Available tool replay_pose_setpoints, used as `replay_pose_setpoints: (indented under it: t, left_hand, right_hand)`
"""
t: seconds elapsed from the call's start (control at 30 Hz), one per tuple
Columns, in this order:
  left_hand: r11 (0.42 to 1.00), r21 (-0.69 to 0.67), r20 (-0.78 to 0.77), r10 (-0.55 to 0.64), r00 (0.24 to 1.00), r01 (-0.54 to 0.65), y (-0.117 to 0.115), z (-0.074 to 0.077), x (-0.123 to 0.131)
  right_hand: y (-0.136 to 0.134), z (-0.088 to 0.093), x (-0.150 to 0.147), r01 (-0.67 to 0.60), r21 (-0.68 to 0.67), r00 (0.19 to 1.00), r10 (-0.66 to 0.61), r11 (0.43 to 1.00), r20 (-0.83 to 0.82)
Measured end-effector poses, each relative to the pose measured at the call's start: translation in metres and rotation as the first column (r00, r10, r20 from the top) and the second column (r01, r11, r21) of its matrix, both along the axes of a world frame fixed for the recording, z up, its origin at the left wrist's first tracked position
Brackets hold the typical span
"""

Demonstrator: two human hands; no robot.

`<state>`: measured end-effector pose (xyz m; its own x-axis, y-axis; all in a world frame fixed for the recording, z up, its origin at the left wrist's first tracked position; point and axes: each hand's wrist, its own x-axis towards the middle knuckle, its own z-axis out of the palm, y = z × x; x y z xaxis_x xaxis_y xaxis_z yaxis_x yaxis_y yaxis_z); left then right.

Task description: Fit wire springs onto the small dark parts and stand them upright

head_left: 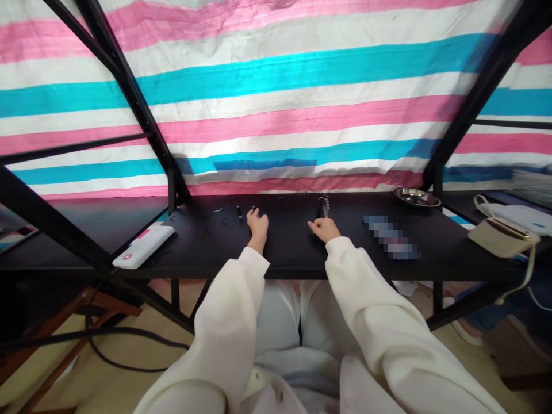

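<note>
The left hand [258,226] is low over the black surface [288,241], fingers bent and pointing away from the person. A small dark piece [253,207] shows at its fingertips; I cannot tell whether the fingers grip it or only touch it. Just to the left of that hand, apart from it, a short black cylinder [239,212] with a pale band lies on the surface.

The right hand [326,229] is on the other side of the middle, fingers curled in and the thumb side turned toward the left hand. Directly beyond its knuckles are a dark slim item [319,208] and, beside that, a clear beaded strip [326,207]. Whether this hand grasps either of them cannot be made out. The two hands are well apart.

Thin white scraps [218,210] lie left of the cylinder, and a row of tiny dark bits [302,194] sits along the far edge. Farther left is a white box-shaped device [144,247] with a pink mark. To the right are a pixelated flat item [390,237], a round metal dish [417,197] near the back corner, and a beige pouch [500,237] with a strap. A striped sheet [293,115] hangs behind the black metal frame [142,115].
</note>
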<state>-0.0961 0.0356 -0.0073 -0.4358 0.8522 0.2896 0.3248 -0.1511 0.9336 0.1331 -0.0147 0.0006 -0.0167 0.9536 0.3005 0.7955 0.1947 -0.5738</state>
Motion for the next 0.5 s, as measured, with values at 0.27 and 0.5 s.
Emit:
replay_pose_setpoints:
  t: [0.27,0.5]
  left_hand:
    - [0.835,-0.007,0.29,-0.524,0.8,0.55,-0.016,0.013,0.019]
    - [0.551,0.004,0.448,-0.747,0.491,0.834,-0.038,0.027,0.027]
  right_hand:
    - [0.002,0.0,-0.005,-0.22,-0.042,0.863,0.174,0.975,-0.474]
    - [0.005,-0.002,-0.007,-0.286,-0.058,0.731,0.179,0.956,-0.658]
